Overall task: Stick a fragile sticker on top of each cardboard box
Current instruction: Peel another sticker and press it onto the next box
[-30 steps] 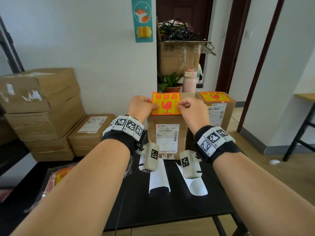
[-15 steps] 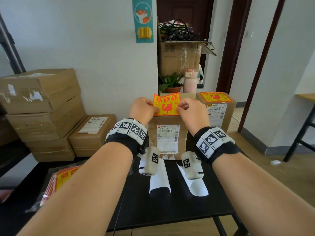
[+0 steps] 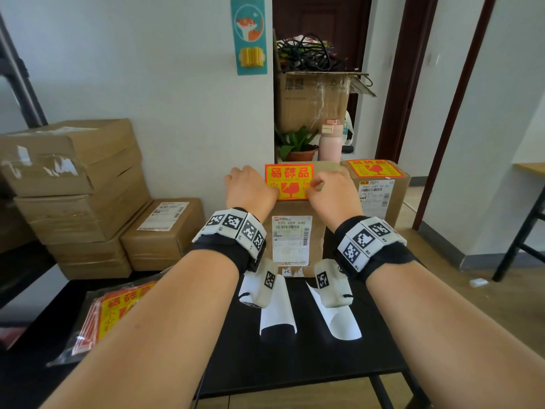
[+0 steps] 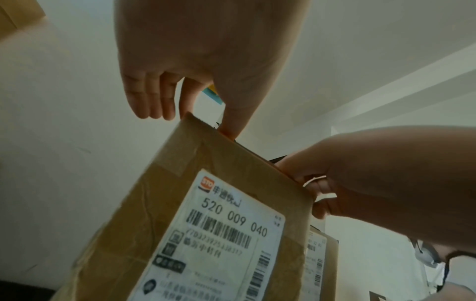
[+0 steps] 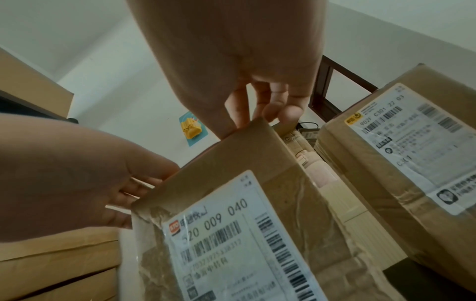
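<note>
A yellow and red fragile sticker lies over the top of the middle cardboard box, which stands on the black table. My left hand pinches the sticker's near left corner; its thumb sits at the box's top edge. At the near right corner my right hand pinches the sticker, thumb at the same box. A second box to the right carries its own fragile sticker on top.
A bag of fragile stickers lies at the table's left. Two white backing papers curl on the black table under my wrists. Stacked boxes and a smaller box stand left. A pink bottle is behind.
Both hands moved forward and down with the sticker. It went from held tilted up above the box to lying along the box top.
</note>
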The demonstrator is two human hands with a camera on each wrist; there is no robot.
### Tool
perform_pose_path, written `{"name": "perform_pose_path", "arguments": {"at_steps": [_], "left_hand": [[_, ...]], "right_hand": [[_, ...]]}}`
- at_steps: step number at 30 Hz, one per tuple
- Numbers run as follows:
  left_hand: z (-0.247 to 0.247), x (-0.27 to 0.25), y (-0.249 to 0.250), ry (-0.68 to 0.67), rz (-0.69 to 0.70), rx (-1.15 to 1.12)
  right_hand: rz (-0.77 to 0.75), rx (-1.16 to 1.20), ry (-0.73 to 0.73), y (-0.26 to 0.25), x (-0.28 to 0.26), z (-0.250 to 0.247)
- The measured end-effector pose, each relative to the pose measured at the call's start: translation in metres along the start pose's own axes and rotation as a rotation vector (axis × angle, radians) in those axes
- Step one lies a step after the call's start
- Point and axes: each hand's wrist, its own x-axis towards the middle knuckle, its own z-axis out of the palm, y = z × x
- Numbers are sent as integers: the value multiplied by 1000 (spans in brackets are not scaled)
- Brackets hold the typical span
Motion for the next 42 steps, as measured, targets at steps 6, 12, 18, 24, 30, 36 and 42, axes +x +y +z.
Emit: {"name": "perform_pose_path", "arguments": {"at_steps": [6,12,18,24,30,36,42], "left_hand": [[-5,-2,3,70,204,55],[11,5,-2,-266,297,57],[14,11,-8,-384,190,-86],[19,17,-13,-411,207,-127],[23,17,-18,-430,231,-180],[22,15,-18,-431,281,-147],[15,19,-12,-460,360,55]], "right_hand": [[-14,-99,-77,2,2,2],[-12,95,-237,-5,3,13],[115,177,-293,-2,11,12],[102,213,-301,1,12,13],[4,287,-209,9,3,12],[-129,141,-49,18,-9,26],[-59,113,-219,-1,12,7]]}}
